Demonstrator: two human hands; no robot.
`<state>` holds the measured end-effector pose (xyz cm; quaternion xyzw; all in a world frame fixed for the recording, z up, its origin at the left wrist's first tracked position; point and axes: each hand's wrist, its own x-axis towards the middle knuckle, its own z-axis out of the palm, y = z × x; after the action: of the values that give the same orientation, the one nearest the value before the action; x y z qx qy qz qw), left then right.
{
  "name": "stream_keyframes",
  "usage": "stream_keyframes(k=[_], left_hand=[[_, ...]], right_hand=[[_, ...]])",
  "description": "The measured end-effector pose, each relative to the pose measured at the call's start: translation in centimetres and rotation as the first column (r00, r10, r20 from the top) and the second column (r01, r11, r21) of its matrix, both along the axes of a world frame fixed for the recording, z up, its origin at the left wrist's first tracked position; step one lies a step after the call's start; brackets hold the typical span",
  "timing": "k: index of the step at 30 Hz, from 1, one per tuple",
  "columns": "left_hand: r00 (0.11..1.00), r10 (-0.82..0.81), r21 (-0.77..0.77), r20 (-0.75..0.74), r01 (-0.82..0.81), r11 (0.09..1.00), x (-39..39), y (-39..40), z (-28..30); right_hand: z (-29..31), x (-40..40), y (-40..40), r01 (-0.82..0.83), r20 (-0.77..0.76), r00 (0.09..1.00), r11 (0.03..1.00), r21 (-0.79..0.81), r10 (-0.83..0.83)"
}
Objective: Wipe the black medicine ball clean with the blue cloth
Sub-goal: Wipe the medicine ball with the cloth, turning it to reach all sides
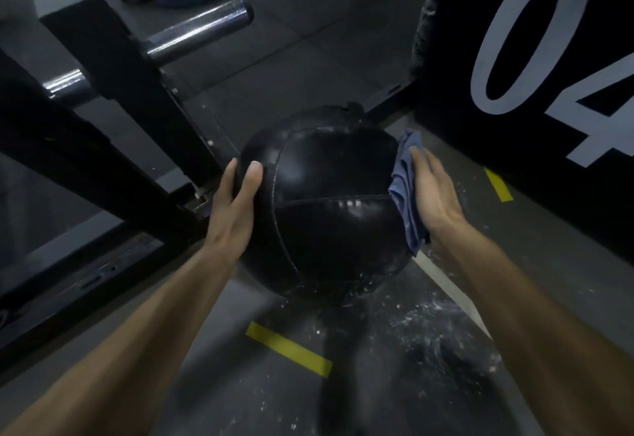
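Not much to report on the person, honestly. Both forearms are bare right up to the bottom edge of the shot, no sleeves showing. The left hand (236,209) and the right hand (434,195) are bare too: no gloves, rings, watch or wristbands that I can spot.

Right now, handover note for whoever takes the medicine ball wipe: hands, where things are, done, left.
Left hand: flat against the left side of the black medicine ball, thumb on the front, steadying it.
Right hand: presses the blue cloth against the ball's right side, fingers straight.
The ball is held up between both hands, above the floor, which has white dust and yellow tape marks.
Done: cloth is on the right side; how much is already wiped cannot be told.
Left: wipe front, top, left and underside, turning the ball.
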<state>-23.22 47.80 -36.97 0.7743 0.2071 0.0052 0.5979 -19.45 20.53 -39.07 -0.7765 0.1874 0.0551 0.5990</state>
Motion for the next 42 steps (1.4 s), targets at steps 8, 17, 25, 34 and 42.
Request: stream_keyframes(k=[8, 17, 25, 34, 42], left_hand=[[0.907, -0.212, -0.084, -0.364, 0.195, 0.977, -1.8, -4.6, 0.4], [0.871, -0.276, 0.135, -0.406, 0.355, 0.925, 1.8, -10.6, 3.0], [0.698, -0.713, 0.698, -0.064, 0.542, 0.468, 1.3, -15.7, 4.3], [0.704, -0.683, 0.270, -0.196, 0.708, 0.653, 4.5, -16.5, 5.4], [0.732, -0.621, -0.125, -0.280, 0.613, 0.780, 8.2, -11.3, 4.3]], right_hand=[[4.1, -5.6, -8.7, -0.016, -0.289, 0.957, 0.995, -0.101, -0.014], [4.6, -5.0, -11.3, -0.035, -0.401, 0.916, 0.992, -0.120, -0.016], [4.0, -2.6, -9.6, -0.062, -0.307, 0.952, 0.990, -0.130, 0.020], [4.0, -4.6, -8.7, -0.119, -0.052, 0.993, 0.935, -0.334, 0.107], [5.7, -9.3, -2.7, -0.186, 0.128, 0.923, 0.713, -0.676, 0.363]])
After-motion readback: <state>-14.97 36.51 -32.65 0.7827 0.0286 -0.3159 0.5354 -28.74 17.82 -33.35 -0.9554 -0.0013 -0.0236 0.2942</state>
